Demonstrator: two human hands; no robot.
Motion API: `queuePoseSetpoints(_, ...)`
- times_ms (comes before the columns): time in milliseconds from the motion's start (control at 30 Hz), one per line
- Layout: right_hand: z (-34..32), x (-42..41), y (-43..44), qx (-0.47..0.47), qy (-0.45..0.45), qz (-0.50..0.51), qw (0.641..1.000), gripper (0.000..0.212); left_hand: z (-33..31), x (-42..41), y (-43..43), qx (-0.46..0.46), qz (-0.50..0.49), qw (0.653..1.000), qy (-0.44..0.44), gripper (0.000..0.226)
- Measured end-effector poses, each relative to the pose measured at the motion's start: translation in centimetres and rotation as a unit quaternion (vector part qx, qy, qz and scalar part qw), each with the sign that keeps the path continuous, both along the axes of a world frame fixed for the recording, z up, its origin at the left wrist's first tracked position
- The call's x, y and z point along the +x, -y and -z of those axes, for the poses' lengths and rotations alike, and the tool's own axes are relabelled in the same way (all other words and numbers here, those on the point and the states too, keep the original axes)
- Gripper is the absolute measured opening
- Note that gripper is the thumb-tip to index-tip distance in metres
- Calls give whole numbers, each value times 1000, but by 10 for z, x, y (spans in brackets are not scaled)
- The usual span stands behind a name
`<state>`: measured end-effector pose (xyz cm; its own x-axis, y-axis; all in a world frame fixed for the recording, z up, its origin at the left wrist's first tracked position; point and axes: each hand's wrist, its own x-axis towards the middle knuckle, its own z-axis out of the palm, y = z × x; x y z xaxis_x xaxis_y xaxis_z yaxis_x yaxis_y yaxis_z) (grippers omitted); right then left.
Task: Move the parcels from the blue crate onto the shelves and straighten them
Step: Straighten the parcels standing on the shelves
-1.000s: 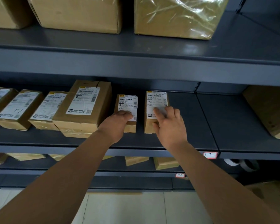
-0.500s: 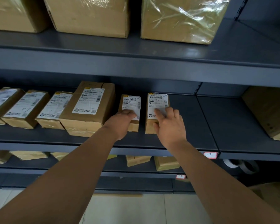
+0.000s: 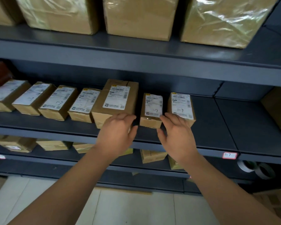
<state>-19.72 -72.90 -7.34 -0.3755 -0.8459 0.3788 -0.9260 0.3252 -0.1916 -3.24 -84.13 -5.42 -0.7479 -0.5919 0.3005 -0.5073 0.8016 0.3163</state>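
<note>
Seven labelled parcels (image 3: 58, 101) are recorded in the head view, lined up in a row along the middle shelf (image 3: 209, 135), a larger parcel (image 3: 115, 98) standing fifth from the left, with a small parcel (image 3: 152, 108) and the end parcel (image 3: 182, 104) to its right. The left hand (image 3: 118, 135) is held released, fingers loosely spread, over the front right corner of the larger parcel, and the right hand (image 3: 177, 137), likewise relaxed and gripping nothing, is placed before the gap between the small parcel and the end parcel; contact cannot be told.

matt cardboard parcels (image 3: 115, 101), metal shelf (image 3: 217, 130).
</note>
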Motion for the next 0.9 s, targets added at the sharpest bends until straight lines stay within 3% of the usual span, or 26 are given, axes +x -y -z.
queuePoseSetpoints(267, 18, 133, 47, -7, -2, -74, 997, 31, 31, 148, 36, -17, -37, 999, 30, 34)
queuePoseSetpoints(533, 80, 285, 110, 31, 43, -73, 996, 38, 93, 300, 102, 18, -57, 995, 83, 32)
queuePoseSetpoints(900, 199, 386, 211, 63, 53, -122, 989, 39, 220, 400, 203, 55, -112, 985, 122, 39)
